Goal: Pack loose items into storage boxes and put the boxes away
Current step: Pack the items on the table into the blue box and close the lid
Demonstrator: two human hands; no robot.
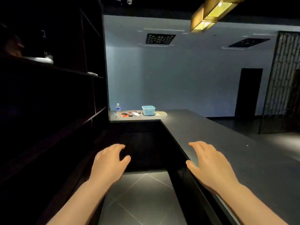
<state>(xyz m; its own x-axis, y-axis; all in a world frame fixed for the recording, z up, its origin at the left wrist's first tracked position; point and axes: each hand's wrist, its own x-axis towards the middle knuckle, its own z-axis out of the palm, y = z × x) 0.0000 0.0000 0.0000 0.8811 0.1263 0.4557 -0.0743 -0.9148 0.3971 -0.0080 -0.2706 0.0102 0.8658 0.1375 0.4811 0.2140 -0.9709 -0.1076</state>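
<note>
Both forearms reach forward from the bottom edge of the view, bare, with the palms turned down. On the left side, the left hand [110, 161] hangs in the air above the dark gap between the shelving and the counter; its fingers [116, 147] are spread and only softly bent, and they hold nothing. On the other side, the right hand [209, 164] is over the near edge of the long dark surface [235, 143], its fingers [198, 146] also spread and relaxed, holding nothing. Whether this hand touches the surface or only hovers just above it cannot be told.

Below and between the arms lies a grey tiled floor [142, 197] with thin pale lines crossing it.

Far ahead, at the end of the surface near the wall, stands a light blue storage box [148, 110], upright and open at the top. Just to its left a group of small loose items [131, 114] is scattered, red, black and white; they are too small to name. Further left stands a clear water bottle [118, 110] with a label, upright. At the right of the box a pale flat thing [161, 113] lies beside it.

Dark shelving [53, 95] fills the left side, with some pale dishes [42, 60] on an upper shelf. A yellow lamp [211, 13] hangs from the ceiling, and a dark doorway [248, 92] is in the far wall.
</note>
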